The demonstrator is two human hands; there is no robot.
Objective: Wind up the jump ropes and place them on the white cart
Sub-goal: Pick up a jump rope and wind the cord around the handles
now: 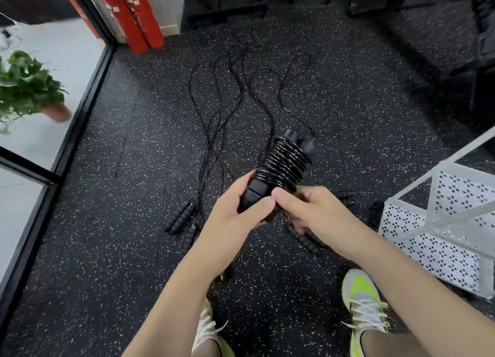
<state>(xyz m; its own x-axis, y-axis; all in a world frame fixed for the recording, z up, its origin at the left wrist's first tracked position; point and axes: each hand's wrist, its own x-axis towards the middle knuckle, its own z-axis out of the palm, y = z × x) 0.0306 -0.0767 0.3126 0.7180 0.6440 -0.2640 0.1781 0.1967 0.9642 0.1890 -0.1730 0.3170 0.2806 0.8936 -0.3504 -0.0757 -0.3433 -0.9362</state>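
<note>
A wound jump rope, black cord coiled tightly around its two black handles, is held up in the middle of the head view. My left hand grips the lower end of the handles. My right hand holds the same end from the right, thumb beside the left thumb. Several loose black jump ropes trail across the speckled floor beyond, their ribbed handles lying left of my hands; other handles lie to the right. The white cart, perforated metal, stands at the right edge.
Two red cylinders stand against the back wall. A potted green plant sits behind a glass partition with a black frame on the left. Dark gym equipment bases line the back. My feet in white and yellow shoes are below.
</note>
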